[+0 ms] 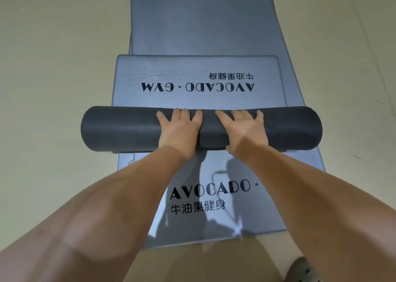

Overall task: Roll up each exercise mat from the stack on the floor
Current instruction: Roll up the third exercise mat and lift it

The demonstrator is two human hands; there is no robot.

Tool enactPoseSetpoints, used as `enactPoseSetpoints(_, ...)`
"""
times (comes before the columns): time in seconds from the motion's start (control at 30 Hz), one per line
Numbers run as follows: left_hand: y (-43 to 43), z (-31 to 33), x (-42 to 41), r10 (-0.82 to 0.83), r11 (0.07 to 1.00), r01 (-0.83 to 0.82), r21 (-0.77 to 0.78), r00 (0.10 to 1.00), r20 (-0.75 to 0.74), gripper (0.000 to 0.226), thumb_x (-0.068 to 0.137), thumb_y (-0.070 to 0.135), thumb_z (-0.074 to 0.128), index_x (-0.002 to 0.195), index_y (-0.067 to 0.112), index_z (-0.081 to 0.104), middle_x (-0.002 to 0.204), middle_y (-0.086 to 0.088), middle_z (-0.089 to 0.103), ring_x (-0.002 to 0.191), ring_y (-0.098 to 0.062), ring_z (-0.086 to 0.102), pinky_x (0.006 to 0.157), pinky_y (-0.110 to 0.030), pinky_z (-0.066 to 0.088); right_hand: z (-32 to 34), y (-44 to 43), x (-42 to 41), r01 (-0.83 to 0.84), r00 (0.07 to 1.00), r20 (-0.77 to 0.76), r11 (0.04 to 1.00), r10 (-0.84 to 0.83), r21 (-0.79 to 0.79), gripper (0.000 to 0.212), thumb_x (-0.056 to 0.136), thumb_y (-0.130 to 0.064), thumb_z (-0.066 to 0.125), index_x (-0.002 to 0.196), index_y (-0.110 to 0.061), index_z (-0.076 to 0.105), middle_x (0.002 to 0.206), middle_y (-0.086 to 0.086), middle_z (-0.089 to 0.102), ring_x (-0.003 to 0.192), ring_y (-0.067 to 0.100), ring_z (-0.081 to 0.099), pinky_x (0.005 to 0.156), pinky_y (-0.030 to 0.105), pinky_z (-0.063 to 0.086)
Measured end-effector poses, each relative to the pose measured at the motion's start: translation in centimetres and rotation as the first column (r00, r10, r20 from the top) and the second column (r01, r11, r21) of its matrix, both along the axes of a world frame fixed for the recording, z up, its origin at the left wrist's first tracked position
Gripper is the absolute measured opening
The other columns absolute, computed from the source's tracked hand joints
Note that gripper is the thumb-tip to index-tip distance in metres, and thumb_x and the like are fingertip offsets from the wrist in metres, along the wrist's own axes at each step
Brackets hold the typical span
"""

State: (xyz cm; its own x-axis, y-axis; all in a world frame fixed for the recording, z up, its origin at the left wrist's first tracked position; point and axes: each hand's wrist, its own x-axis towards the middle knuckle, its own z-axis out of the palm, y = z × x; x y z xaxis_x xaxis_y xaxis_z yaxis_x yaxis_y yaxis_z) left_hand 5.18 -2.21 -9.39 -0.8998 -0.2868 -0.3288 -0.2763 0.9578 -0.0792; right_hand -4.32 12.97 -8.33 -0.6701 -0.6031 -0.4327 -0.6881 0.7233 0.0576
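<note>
One wide-angle camera, worn on the person's head, looks forward and steeply down at the floor (47, 72). Both forearms enter from the bottom edge. The left hand (180, 129), right hand (243, 132) and rolled mat (120, 128) lie close, mid-frame.
</note>
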Motion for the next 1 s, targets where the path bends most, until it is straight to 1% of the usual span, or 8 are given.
enactPoseSetpoints(0.23, 4.5, 1.6, 7.9, -0.054, 0.996, 0.046, 0.072, 0.993, 0.109, 0.098, 0.077, 0.026, 0.074, 0.154, 0.021, 0.014, 0.137, -0.015, 0.044, 0.129, -0.037, 0.037, 0.106, -0.073, 0.023, 0.9, 5.1, 8.7, -0.052, 0.998, 0.03, 0.991, 0.048, 0.121, 0.104, 0.092, -0.047, 0.069, 0.164, -0.035, -0.005, 0.154, 0.008, 0.04, 0.141, 0.031, 0.037, 0.119, 0.063, 0.026)
enactPoseSetpoints(0.37, 4.9, 1.8, 8.8, -0.089, 0.994, 0.08, 0.071, 0.987, 0.132, 0.092, 0.08, 0.026, 0.071, 0.154, 0.022, 0.015, 0.135, -0.016, 0.044, 0.128, -0.037, 0.037, 0.103, -0.07, 0.026, 0.4, 6.1, 10.2, -0.019, 1.0, 0.018, 0.994, 0.017, 0.11, 0.11, 0.093, -0.053, 0.068, 0.162, -0.036, -0.015, 0.17, 0.011, 0.015, 0.157, 0.034, 0.013, 0.122, 0.069, 0.014)
enactPoseSetpoints(0.43, 4.0, 1.7, 7.4, -0.079, 0.993, 0.067, 0.097, 0.989, 0.122, 0.094, 0.072, 0.031, 0.077, 0.149, 0.026, 0.023, 0.127, -0.01, 0.048, 0.119, -0.032, 0.043, 0.099, -0.065, 0.03, 0.6, 6.0, 9.7, 0.011, 0.999, 0.032, 0.998, -0.013, 0.058, 0.124, 0.08, -0.074, 0.07, 0.161, -0.039, -0.017, 0.172, 0.014, -0.004, 0.159, 0.036, -0.006, 0.121, 0.073, 0.002)
enactPoseSetpoints(0.53, 1.9, 2.2, 4.1, -0.075, 0.983, 0.034, 0.183, 0.972, 0.224, 0.102, 0.055, 0.05, 0.09, 0.138, 0.032, 0.033, 0.122, -0.003, 0.048, 0.119, -0.028, 0.045, 0.098, -0.061, 0.033, 0.5, 6.2, 10.6, -0.011, 0.999, -0.04, 1.0, 0.012, 0.019, 0.136, 0.063, -0.104, 0.042, 0.161, -0.034, -0.023, 0.168, 0.019, -0.025, 0.155, 0.041, -0.024, 0.118, 0.077, -0.005)
enactPoseSetpoints(0.67, -0.3, 2.7, 0.2, -0.102, 0.958, 0.001, 0.286, 0.935, 0.34, 0.122, 0.043, 0.06, 0.094, 0.146, 0.035, 0.033, 0.136, 0.0, 0.047, 0.131, -0.03, 0.039, 0.109, -0.065, 0.029, -0.7, 6.0, 11.3, 0.065, 0.994, -0.082, 0.995, -0.071, -0.078, 0.119, 0.071, -0.103, 0.01, 0.157, -0.03, -0.027, 0.167, 0.021, -0.028, 0.155, 0.044, -0.024, 0.118, 0.075, -0.007)
enactPoseSetpoints(0.77, -1.7, 2.8, 0.1, -0.076, 0.953, 0.01, 0.303, 0.975, 0.209, 0.13, 0.046, 0.06, 0.092, 0.155, 0.035, 0.026, 0.154, -0.001, 0.035, 0.144, -0.031, 0.027, 0.115, -0.072, 0.014, -1.4, 4.4, 8.7, 0.088, 0.992, -0.088, 0.992, -0.096, -0.089, 0.113, 0.072, -0.101, 0.006, 0.157, -0.034, -0.027, 0.169, 0.017, -0.025, 0.156, 0.042, -0.022, 0.119, 0.074, -0.008)
enactPoseSetpoints(0.9, -1.8, 1.7, 3.6, -0.075, 0.979, 0.122, 0.163, 0.959, -0.273, 0.101, 0.07, 0.048, 0.084, 0.154, 0.016, 0.037, 0.158, -0.014, 0.036, 0.147, -0.038, 0.029, 0.116, -0.069, 0.019, -1.4, 1.6, 2.7, 0.109, 0.992, -0.049, 0.983, -0.117, -0.147, 0.109, 0.077, -0.1, 0.01, 0.165, -0.037, -0.006, 0.174, 0.012, -0.008, 0.159, 0.039, -0.013, 0.12, 0.072, -0.007)
enactPoseSetpoints(1.0, 0.3, 0.4, 5.7, -0.097, 0.988, 0.112, 0.104, 0.985, -0.142, 0.12, 0.073, 0.069, 0.068, 0.161, 0.009, 0.012, 0.167, -0.02, 0.006, 0.154, -0.04, 0.005, 0.118, -0.068, 0.01, -0.8, -0.5, -1.5, 0.112, 0.994, 0.019, 0.992, -0.111, -0.059, 0.108, 0.075, -0.1, -0.001, 0.164, -0.039, -0.01, 0.174, 0.009, -0.013, 0.158, 0.036, -0.018, 0.119, 0.072, -0.01)
